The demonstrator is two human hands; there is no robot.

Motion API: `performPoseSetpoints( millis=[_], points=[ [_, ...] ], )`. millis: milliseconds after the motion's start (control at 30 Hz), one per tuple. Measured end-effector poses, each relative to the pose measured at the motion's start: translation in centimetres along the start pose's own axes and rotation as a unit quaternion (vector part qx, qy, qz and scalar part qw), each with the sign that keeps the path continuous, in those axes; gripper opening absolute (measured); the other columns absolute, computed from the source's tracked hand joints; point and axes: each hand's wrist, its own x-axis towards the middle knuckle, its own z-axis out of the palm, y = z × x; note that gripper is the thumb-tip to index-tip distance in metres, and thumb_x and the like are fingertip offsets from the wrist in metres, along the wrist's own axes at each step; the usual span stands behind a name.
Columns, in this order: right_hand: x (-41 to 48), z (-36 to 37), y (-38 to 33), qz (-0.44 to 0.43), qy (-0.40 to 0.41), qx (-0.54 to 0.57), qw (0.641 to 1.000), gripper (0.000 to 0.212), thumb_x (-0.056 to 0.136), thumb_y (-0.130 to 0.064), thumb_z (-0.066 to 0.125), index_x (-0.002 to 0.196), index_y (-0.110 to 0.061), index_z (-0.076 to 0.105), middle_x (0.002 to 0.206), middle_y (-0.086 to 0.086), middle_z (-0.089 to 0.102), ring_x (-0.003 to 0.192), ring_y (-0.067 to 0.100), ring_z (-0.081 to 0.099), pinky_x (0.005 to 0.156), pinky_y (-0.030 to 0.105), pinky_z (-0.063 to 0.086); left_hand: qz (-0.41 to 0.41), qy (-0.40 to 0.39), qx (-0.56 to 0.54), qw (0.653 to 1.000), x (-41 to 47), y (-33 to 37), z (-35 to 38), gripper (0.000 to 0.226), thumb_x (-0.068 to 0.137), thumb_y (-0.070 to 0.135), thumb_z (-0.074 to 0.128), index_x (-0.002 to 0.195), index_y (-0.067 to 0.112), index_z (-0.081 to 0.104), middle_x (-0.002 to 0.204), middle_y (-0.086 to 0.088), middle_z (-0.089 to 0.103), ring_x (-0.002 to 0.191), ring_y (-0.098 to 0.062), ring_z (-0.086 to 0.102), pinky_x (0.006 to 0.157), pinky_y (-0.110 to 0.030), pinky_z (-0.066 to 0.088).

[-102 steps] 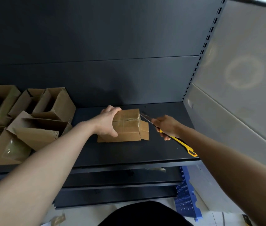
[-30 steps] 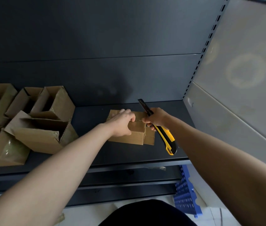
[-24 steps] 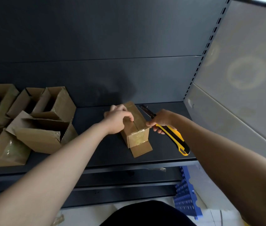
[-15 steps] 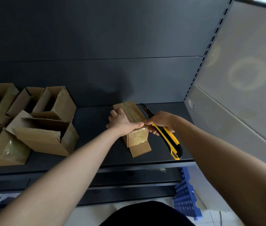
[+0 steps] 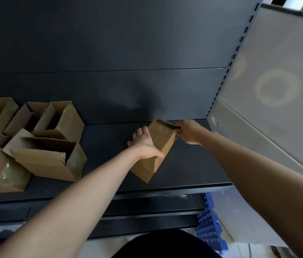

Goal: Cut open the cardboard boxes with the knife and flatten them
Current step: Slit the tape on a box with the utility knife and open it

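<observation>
Cutting looks like the step in hand. Head view only.

- Small taped box (image 5: 162,139) is on the shelf (image 5: 193,164), right of the middle, between the back wall and the front edge. It's turned corner-on to the front edge and tipped. Can't tell if its base is flat on the shelf.
- Left hand (image 5: 144,144) grips the box from its left side, thumb over the top face, fingers up along the side.
- Right hand (image 5: 190,133) is curled tight round the knife (image 5: 167,124). The handle is hidden in the fist. Only the dark blade shows, lying across the far top edge of the box beside the tape seam.
- Opened boxes (image 5: 50,159) are piled at the left end of the shelf, well apart and not flattened yet.
- Blue crate (image 5: 208,229) sits on the floor below the shelf's right end.

Risks, my read:
- The left fingers are near the blade's line. If the blade skips off the slick tape, it runs toward them.
- The box is tipped and held one-handed, so a hard push could pivot it and pull the cut off the seam.
- Too steep an angle and the blade digs into the cardboard and jams, then jerks free.
</observation>
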Motion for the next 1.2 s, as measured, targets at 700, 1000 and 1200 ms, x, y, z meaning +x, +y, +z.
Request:
performPoseSetpoints(
  millis=[700,1000,1200],
  points=[
    [-2.0,-0.8,-5.3,-0.187,0.027,-0.487,0.853,0.034,0.096,-0.015,0.045,0.128,-0.022,0.052,0.113,0.002,0.063,0.102,0.025,0.062,0.085,0.034,0.051,0.113,-0.070,0.061,0.989,-0.4,-2.1,-1.8,0.111,0.066,0.016,0.076,0.152,0.029,0.006,0.155,0.009,0.012,0.141,-0.020,0.013,0.111,-0.044,0.030],
    [-2.8,-1.0,-1.4,-0.109,0.010,-0.479,0.871,0.032,0.096,-0.012,0.044,0.124,-0.019,0.056,0.111,0.003,0.065,0.100,0.024,0.063,0.078,0.030,0.046,0.129,-0.079,0.089,0.985,-0.2,-2.1,-2.2,0.112,0.067,0.010,0.074,0.152,0.028,0.005,0.156,0.010,0.010,0.142,-0.020,0.010,0.113,-0.045,0.028],
    [-2.8,-2.3,2.5,-0.031,0.010,-0.426,0.904,0.029,0.094,-0.016,0.048,0.119,-0.022,0.060,0.113,0.002,0.065,0.105,0.026,0.062,0.080,0.032,0.047,0.111,-0.082,0.115,0.984,0.0,-2.7,-3.0,0.111,0.066,0.006,0.072,0.152,0.029,0.006,0.156,0.010,0.009,0.142,-0.019,0.010,0.109,-0.042,0.035]
  ],
)
